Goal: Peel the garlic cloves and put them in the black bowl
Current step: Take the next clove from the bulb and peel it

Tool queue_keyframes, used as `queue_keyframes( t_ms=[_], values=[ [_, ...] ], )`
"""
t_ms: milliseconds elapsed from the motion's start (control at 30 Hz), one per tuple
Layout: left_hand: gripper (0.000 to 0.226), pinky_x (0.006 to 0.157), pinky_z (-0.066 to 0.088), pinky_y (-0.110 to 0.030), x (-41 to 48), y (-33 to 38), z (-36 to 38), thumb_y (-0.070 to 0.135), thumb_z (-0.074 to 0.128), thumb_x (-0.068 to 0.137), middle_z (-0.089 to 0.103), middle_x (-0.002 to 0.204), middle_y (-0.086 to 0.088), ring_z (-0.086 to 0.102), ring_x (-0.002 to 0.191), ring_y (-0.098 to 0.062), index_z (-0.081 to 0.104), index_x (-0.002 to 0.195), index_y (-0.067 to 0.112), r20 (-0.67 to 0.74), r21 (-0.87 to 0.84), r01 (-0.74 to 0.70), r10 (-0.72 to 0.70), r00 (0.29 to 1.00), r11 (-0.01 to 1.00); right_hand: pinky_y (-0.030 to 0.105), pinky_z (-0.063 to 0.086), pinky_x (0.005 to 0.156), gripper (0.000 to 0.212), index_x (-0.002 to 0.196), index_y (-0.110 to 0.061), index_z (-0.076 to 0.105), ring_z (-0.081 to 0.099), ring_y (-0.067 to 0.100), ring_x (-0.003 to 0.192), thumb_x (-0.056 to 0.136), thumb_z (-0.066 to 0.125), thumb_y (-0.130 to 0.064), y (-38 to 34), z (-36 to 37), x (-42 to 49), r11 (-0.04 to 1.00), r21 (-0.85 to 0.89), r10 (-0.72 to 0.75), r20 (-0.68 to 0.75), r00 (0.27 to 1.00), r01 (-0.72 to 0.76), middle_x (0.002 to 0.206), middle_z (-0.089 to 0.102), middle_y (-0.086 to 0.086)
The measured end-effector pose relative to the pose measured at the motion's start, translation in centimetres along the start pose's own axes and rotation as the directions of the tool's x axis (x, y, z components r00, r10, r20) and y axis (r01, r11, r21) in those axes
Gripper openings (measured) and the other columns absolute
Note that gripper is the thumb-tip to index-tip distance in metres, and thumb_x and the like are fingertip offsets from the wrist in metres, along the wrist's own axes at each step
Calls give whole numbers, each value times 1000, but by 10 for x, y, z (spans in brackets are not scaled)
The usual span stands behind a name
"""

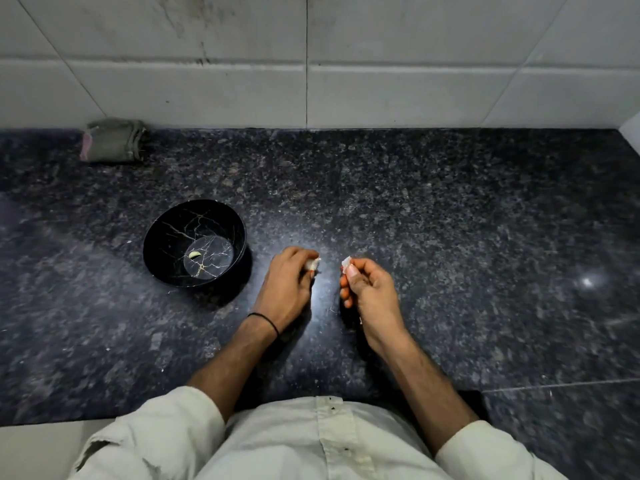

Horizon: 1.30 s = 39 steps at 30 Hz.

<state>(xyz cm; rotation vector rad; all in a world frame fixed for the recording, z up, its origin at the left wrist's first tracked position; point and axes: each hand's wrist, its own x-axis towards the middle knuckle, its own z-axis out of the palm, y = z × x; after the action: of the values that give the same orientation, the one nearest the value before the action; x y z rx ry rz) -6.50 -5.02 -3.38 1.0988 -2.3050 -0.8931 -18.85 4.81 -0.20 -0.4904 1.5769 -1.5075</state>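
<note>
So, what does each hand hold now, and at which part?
The left hand grips a garlic clove around its body; only one end shows. The right hand pinches a piece of peel by its lower edge.

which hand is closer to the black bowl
Left. The left hand, holding a garlic clove, sits just right of the black bowl; the right hand is farther right.
</note>
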Motion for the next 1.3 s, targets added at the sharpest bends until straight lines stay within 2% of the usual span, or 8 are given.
queue_keyframes(
  t_ms=[167,300,467,533,633,1033,1200,1300],
  values=[
    [41,99,33,-21,5,-2,10,9,68,84,61,125,0,55,116,-26,64,124,17,14,60,28,-29,999,998,21,42,45,11,90,-6,60,53,12,51,99,58,-12,3,-9,0,993,102,61,-34,998,-57,67,62,7],
    [41,100,19,-3,-11,13,3,9,71,84,58,134,3,47,117,-18,66,123,20,-150,46,14,-7,989,999,21,38,53,5,90,-11,70,46,8,56,92,68,-14,6,-18,-2,997,76,38,-77,996,-33,66,58,-2],
    [24,78,50,-21,-32,48,10,5,74,85,69,102,8,63,81,-14,74,104,20,-72,-433,137,-186,980,891,22,48,54,6,90,-7,66,55,11,58,93,63,-3,2,-26,-2,967,247,66,-41,997,-54,68,62,2],
    [18,72,53,-30,-35,56,18,8,73,88,72,99,4,68,79,-24,74,103,17,-1,-573,205,-251,968,794,22,53,57,6,91,-4,62,62,12,60,95,59,0,0,-26,-3,957,281,63,18,998,-66,72,67,6],
    [11,62,50,-23,-36,67,27,8,70,91,73,95,2,66,74,-18,73,100,13,4,-671,235,-314,949,703,22,56,59,8,90,-2,61,65,14,63,96,57,0,-2,-31,-6,968,242,54,75,996,-71,77,69,8],
    [5,67,52,-24,-54,98,46,7,67,93,71,82,2,65,72,-13,68,91,11,-112,-674,207,-376,920,709,37,52,57,13,82,-11,63,62,16,59,94,64,-13,3,-62,-13,964,-259,-39,98,994,63,67,68,3],
    [5,62,51,-25,-56,100,47,5,65,94,67,77,-11,60,67,-15,66,90,6,-83,-693,253,-423,902,675,10,37,55,15,82,-14,60,57,4,62,94,64,-21,-1,-68,-19,739,-596,-254,182,950,312,67,63,-8],
    [6,63,51,-28,-55,100,48,6,64,94,65,83,-26,59,68,-20,66,89,6,-55,-718,284,-458,887,635,15,33,55,15,82,-14,55,49,4,62,96,60,-18,-1,-66,-19,647,-670,-303,214,929,365,69,56,-10]
  ],
)
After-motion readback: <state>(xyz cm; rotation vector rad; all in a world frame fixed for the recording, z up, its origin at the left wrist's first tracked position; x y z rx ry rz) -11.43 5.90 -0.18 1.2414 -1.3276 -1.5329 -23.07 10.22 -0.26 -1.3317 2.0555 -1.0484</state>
